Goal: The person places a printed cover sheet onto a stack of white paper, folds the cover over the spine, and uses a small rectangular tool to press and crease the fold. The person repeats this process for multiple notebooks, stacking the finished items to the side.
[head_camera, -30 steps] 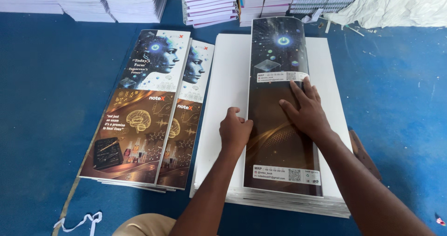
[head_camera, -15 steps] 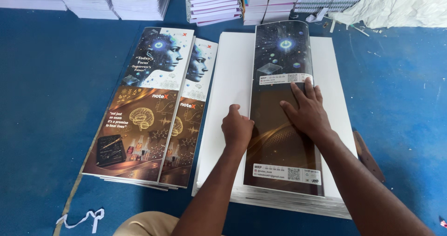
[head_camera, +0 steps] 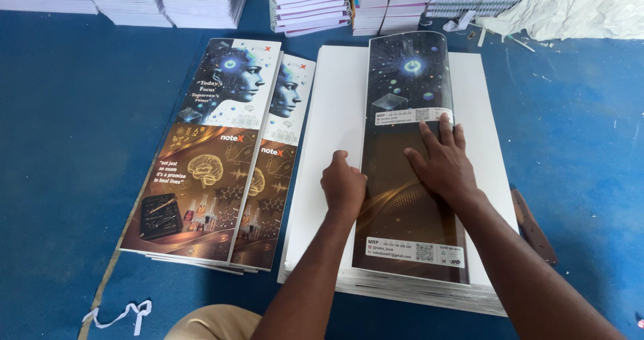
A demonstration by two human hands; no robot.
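Blue floor: one white sheet stack [head_camera: 335, 98]; left hand [head_camera: 343, 187], fisted, and right hand [head_camera: 443, 165], flat open, press one folded cover [head_camera: 402, 226]; two printed piles [head_camera: 201, 159] at nine o'clock.

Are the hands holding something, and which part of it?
Nothing is gripped. The right hand lies flat on the middle of the dark printed sheet; the left hand is a fist pressing its left edge.

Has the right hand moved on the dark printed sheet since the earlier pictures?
No. The right hand lies flat on the dark printed sheet, fingertips just below its upper white label strip, as before.
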